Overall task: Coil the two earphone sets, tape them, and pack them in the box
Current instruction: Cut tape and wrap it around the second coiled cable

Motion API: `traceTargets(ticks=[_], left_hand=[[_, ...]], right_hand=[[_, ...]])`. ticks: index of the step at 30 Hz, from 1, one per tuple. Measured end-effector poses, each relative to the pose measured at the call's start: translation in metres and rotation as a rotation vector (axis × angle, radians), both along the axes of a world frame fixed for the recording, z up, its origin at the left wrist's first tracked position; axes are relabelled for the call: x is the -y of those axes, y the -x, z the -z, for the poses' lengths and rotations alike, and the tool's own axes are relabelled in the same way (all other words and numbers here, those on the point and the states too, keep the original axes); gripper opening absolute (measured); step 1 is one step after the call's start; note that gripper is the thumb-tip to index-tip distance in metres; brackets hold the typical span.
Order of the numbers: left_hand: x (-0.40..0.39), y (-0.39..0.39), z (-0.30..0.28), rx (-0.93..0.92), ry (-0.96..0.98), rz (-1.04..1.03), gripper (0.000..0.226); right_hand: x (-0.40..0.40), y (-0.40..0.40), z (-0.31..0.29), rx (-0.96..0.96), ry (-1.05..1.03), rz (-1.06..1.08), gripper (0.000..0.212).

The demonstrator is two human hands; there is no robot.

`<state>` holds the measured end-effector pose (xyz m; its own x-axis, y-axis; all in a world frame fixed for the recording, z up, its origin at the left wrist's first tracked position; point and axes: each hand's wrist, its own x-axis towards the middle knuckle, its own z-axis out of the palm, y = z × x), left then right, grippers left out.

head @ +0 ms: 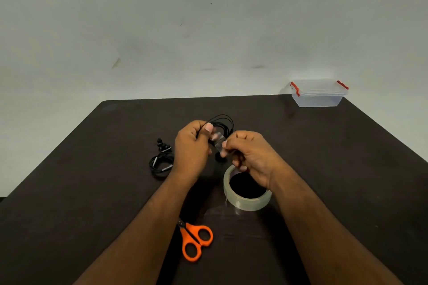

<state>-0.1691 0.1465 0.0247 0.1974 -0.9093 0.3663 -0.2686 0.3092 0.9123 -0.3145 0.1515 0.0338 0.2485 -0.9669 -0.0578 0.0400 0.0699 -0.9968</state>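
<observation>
While a dark table point(92, 192) meets a pale wall, orange scissors point(195, 240) and a tape roll point(245, 201) lie near, a lidded clear box point(318, 93) far right. Left hand point(191, 146) grips an upright black earphone coil point(222, 122); right hand point(252, 155) pinches a clear tape strip point(219, 140) against it. Left of them a taped coil point(161, 164) lies flat.

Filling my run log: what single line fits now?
left hand: holds earphone coil | right hand: pinches tape strip | second earphone coil: taped | box: lidded
</observation>
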Motion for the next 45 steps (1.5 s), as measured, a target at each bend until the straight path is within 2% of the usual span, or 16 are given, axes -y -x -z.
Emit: traceTargets(ticks=[3,6,8,12,14,16,18,20,23,29,33,37,43,45], left_hand=[[0.002,-0.001,0.001,-0.175,-0.076,0.001,0.022],[0.003,-0.004,0.001,-0.23,-0.088,0.016,0.021],[0.003,-0.006,0.001,-0.097,-0.04,-0.01,0.021],[-0.001,-0.008,-0.002,0.308,0.142,-0.029,0.016],[-0.003,-0.008,-0.005,0.504,0.189,0.019,0.017],[-0.004,-0.008,-0.01,0.659,0.189,0.105,0.021],[-0.005,-0.007,-0.013,0.755,0.189,0.178,0.025],[-0.007,-0.006,-0.015,0.807,0.193,0.221,0.029],[-0.01,-0.007,-0.015,0.804,0.224,0.242,0.025],[-0.011,-0.008,-0.009,0.637,0.184,0.298,0.033],[-0.01,-0.009,-0.007,0.613,0.182,0.247,0.034],[-0.01,-0.007,-0.011,0.616,0.148,0.261,0.04],[-0.01,-0.008,-0.013,0.663,0.069,0.295,0.065],[-0.009,-0.008,-0.013,0.691,0.045,0.295,0.061]], right_hand=[[0.0,0.003,-0.002,0.053,0.116,0.1,0.013],[0.002,0.007,-0.003,0.176,0.13,0.179,0.024],[0.003,0.009,-0.003,0.2,0.153,0.241,0.026],[0.007,0.011,-0.003,0.162,0.224,0.406,0.02],[0.007,0.013,-0.002,0.034,0.365,0.547,0.02],[0.007,0.017,-0.002,-0.249,0.656,0.648,0.018],[0.005,0.019,0.0,-0.612,0.966,0.64,0.017],[0.004,0.018,0.003,-0.83,1.076,0.552,0.02],[0.003,0.014,0.005,-0.903,1.064,0.462,0.024],[0.002,0.012,0.001,-0.794,0.953,0.383,0.02],[0.005,0.014,0.0,-0.739,0.853,0.413,0.02],[0.005,0.018,0.002,-0.886,0.889,0.389,0.021],[0.005,0.022,0.0,-1.11,1.029,0.381,0.009],[0.005,0.021,-0.001,-1.135,1.065,0.371,0.009]])
